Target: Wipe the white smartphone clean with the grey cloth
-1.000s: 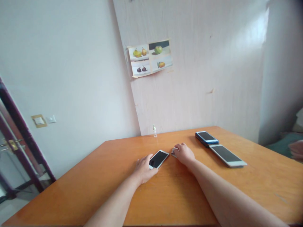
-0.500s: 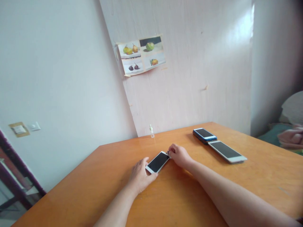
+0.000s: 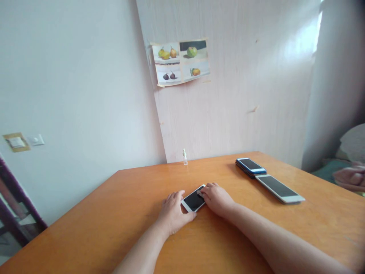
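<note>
A white phone (image 3: pixel 193 201) with a dark screen lies flat on the orange wooden table (image 3: pixel 114 213). My left hand (image 3: pixel 172 212) rests at its near left corner, thumb and fingers closed against the edge, holding it down. My right hand (image 3: pixel 217 198) lies over the phone's far right part, its fingers bunched on a small pale piece pressed against the screen; what that piece is I cannot make out.
A blue-edged phone (image 3: pixel 251 166) and a larger white phone (image 3: pixel 279 188) lie at the table's far right. A tiny clear bottle (image 3: pixel 185 157) stands by a leaning wooden board (image 3: pixel 228 106) bearing fruit pictures (image 3: pixel 180 62). Bedding (image 3: pixel 350 167) sits at right.
My right hand moved from beside the phone's far end onto its screen. The phone and left hand shifted slightly nearer. The camera view swung a little.
</note>
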Demonstrator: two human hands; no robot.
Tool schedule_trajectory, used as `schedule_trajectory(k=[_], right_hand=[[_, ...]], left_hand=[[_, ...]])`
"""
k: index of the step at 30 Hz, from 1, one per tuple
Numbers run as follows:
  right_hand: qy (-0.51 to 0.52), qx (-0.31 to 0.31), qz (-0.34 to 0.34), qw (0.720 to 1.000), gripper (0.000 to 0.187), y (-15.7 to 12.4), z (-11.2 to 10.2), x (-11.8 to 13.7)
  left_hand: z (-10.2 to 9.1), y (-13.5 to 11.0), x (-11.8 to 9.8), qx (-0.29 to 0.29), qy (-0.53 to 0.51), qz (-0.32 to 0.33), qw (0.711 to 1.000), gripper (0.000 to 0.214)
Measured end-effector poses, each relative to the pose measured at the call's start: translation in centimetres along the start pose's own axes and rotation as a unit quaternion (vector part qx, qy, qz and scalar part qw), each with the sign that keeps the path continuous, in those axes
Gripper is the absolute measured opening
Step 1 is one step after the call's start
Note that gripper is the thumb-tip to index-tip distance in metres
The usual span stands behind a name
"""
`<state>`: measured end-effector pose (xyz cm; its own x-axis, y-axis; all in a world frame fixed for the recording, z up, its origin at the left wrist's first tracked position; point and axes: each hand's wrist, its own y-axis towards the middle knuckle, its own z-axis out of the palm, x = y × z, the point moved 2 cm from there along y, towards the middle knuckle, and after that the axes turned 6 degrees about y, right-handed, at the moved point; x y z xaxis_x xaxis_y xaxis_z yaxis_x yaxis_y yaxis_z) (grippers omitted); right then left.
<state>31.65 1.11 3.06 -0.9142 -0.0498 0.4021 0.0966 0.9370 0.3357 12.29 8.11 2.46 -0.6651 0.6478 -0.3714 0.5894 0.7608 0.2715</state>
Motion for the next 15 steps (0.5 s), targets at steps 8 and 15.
schedule_trajectory(k=[8,15], right_hand=[[-0.069,0.031,-0.096,0.992,0.033,-1.2,0.0,2.6],[-0.080,-0.017,0.042,0.996,0.022,0.2,-0.4,-0.3]], left_hand=[[0.4,0.2,0.3,-0.013,0.010,0.021,1.000,0.074],[0.4,0.3,0.3,-0.006,0.012,0.026,1.000,0.078]])
